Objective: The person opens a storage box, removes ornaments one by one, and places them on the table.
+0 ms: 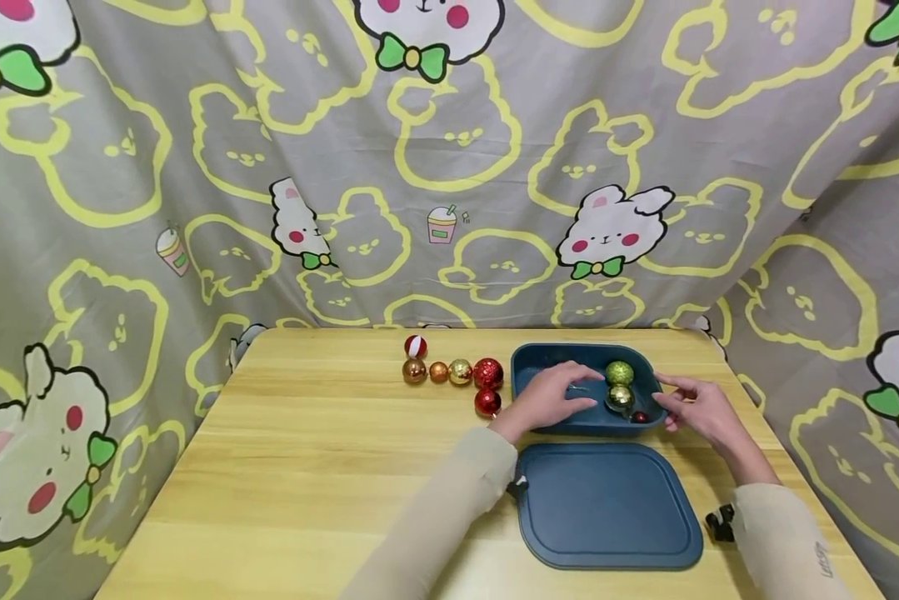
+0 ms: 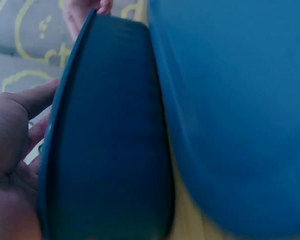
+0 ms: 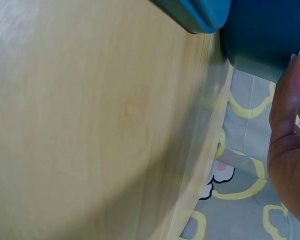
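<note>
A dark blue box point(image 1: 527, 367) holds a green glitter ball point(image 1: 619, 373), a shiny gold-green ball point(image 1: 620, 397) and a small dark red ball point(image 1: 640, 417) at its right end. My left hand point(image 1: 554, 396) reaches over the near wall into the box, fingers apart and slightly bent, left of the balls. Something small and thin shows by its fingertips, too small to make out. At the box's right end my right hand point(image 1: 700, 408) holds the rim between thumb and fingers. In the left wrist view the outer box wall point(image 2: 110, 125) hides part of the left hand point(image 2: 12, 150).
Left of the box lies a row of ball ornaments: red-and-white point(image 1: 415, 347), copper point(image 1: 414, 371), orange point(image 1: 438, 372), gold point(image 1: 460, 372), red glitter point(image 1: 488, 374) and shiny red point(image 1: 487, 402). A blue lid point(image 1: 610, 504) lies flat in front of the box. Patterned curtains surround the wooden table point(image 1: 307, 467).
</note>
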The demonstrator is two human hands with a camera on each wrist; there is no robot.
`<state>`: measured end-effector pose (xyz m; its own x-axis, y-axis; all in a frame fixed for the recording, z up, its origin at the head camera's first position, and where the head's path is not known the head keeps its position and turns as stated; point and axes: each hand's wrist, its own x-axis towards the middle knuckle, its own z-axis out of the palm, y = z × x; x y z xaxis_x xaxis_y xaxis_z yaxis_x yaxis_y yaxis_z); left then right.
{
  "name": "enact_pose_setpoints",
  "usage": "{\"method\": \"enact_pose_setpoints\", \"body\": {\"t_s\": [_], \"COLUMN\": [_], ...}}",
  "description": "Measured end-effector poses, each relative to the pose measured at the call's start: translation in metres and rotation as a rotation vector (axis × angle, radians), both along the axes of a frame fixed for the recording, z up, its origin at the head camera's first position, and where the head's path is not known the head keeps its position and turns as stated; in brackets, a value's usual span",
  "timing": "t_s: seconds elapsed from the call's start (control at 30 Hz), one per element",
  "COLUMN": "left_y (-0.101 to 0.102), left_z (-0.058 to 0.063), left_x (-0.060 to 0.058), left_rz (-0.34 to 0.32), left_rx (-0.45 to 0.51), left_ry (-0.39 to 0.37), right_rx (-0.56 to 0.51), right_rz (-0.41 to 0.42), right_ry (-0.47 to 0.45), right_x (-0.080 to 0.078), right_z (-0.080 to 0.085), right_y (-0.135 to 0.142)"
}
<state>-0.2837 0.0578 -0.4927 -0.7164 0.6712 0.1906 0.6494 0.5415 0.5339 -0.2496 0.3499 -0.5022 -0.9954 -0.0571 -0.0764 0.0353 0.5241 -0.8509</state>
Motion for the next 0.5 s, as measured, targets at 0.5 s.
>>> {"method": "enact_pose_setpoints", "body": {"t_s": [0.5], "left_y": [0.047], "left_z": [-0.011], "left_x": [-0.012], "left_rz": [-0.056], "left_rx": [-0.2], "left_ry": [-0.053], "right_rx": [-0.001], "right_rz": [0.003], "right_ry": [0.005], "right_x": [0.001], "right_z": [-0.005], "right_y": [0.001]}}
